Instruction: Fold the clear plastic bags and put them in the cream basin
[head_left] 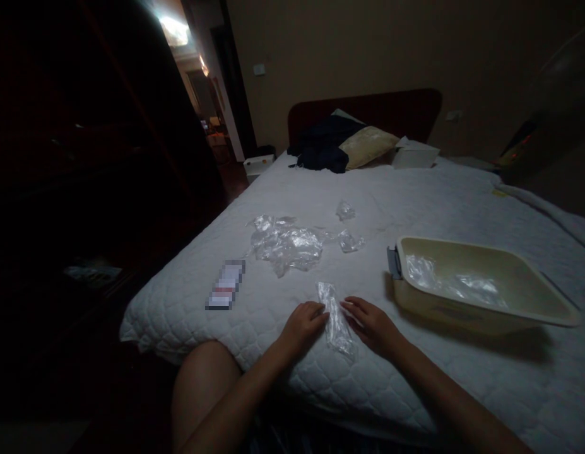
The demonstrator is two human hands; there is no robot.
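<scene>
A clear plastic bag (338, 328), folded into a long narrow strip, lies flat on the quilted bedspread (254, 340) before me. My left hand (304, 325) rests at its left edge, fingers slightly bent and fingertips touching the plastic. On the other side, my right hand (372, 325) has its fingers apart, close to the strip's right edge. Neither hand is closed around it. Beyond them spreads a crumpled pile of clear plastic bags (292, 246), with a smaller crumpled bag (346, 210) farther back.
A cream plastic bin (462, 321) with grey handles stands at right, with folded clear plastic (476, 289) inside. A phone with a blurred screen (225, 285) lies left. Dark clothing (320, 145), a beige pillow (370, 146) and a white box (416, 155) sit near the headboard (415, 107).
</scene>
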